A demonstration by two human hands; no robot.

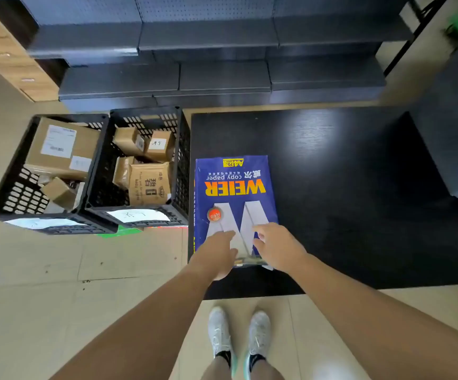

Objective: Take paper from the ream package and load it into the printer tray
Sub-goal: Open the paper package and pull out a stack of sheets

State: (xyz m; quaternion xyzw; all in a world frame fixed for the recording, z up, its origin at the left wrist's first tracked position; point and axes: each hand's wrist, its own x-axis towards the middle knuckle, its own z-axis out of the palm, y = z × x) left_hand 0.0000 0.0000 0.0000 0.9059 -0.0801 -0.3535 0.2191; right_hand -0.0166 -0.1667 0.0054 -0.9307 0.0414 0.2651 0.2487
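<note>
The near end of the glossy blue rectangular ream package (233,198) is touched by the left hand (216,255) and right hand (278,249), fingers loosely spread; a matte black table (345,187) lies beneath.

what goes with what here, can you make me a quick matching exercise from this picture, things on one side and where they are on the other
Things:
1. ream package
2. left hand
3. cardboard boxes
4. white shoes

Places:
A. inside the black crates
B. on the tiled floor, below the table edge
C. flat on the black table
D. on the package's near left corner

Pairs: 1-C, 2-D, 3-A, 4-B
</note>
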